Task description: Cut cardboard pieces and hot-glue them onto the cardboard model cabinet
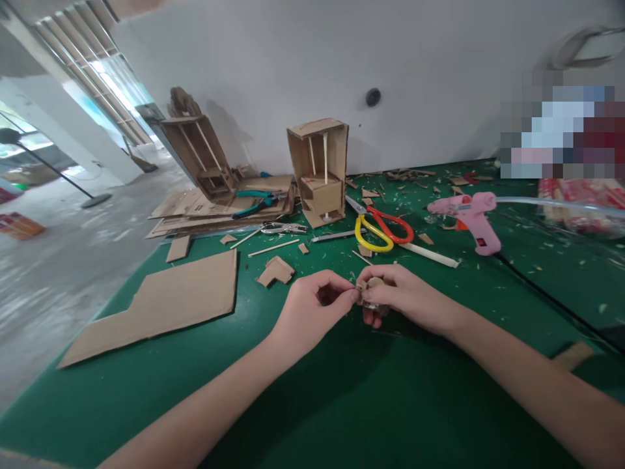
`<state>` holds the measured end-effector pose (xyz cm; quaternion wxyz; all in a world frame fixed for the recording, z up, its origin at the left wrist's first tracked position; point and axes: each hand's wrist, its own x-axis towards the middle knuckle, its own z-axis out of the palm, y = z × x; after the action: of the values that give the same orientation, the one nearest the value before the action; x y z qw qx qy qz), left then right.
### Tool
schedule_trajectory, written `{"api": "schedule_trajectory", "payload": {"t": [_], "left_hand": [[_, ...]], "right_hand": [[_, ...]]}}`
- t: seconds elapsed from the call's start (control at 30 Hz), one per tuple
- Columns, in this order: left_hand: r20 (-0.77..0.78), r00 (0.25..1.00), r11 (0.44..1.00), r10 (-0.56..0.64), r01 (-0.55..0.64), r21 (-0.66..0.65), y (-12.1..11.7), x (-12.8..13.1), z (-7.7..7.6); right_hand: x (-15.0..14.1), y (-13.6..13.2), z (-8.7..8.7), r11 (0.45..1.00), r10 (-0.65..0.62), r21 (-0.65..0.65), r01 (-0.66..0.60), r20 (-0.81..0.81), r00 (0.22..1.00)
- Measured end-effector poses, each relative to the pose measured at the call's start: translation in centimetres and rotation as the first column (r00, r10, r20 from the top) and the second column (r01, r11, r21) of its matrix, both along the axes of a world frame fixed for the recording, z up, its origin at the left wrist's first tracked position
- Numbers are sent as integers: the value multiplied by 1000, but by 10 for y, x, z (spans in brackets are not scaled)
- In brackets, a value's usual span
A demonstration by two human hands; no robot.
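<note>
A small rounded cardboard piece (375,284) is in my right hand (415,296), whose fingers wrap round it and hide much of it. With thumb and forefinger, my left hand (310,306) pinches at the piece's left edge. Whether a separate scrap sits in that pinch is too small to tell. Just beyond my hands lie scissors (375,234) with one yellow and one red handle, and a slim cutter (334,236). An L-shaped cardboard scrap (277,268) rests left of the scissors, above my left hand.
An open cardboard box (319,195) with white sticks stands near the wall; another (205,156) leans left. Teal-handled pliers (256,203) lie on stacked cardboard (170,218). A large cardboard sheet (176,296) lies left, a pink glue gun (471,218) right. Scraps litter the green table (312,417).
</note>
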<state>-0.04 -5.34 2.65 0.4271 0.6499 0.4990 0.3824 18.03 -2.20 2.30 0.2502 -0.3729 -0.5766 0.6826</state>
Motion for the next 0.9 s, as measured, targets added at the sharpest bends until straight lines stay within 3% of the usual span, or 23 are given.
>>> {"api": "schedule_trajectory", "payload": {"t": [0.2, 0.3, 0.4, 0.6, 0.73, 0.9], "left_hand": [[21, 1000, 1000, 19, -19, 5, -2, 3, -3], [37, 999, 1000, 9, -10, 26, -6, 3, 0], [-15, 1000, 992, -24, 26, 125, -11, 1, 5], [-211, 977, 867, -29, 130, 481, -17, -1, 9], [-224, 974, 813, -41, 163, 559, -19, 1, 7], [-244, 969, 773, -36, 182, 608, -20, 1, 6]], "right_hand": [[1, 0, -2, 1000, 5, 8, -4, -34, 999], [3, 1, -3, 999, -10, -50, 5, -109, 994], [6, 3, -3, 991, -30, -136, 0, -224, 974], [8, 3, -5, 953, 47, -253, -169, -427, 903], [4, 1, -7, 934, 106, -258, -247, -462, 880], [3, 1, -8, 934, 117, -251, -253, -455, 883]]}}
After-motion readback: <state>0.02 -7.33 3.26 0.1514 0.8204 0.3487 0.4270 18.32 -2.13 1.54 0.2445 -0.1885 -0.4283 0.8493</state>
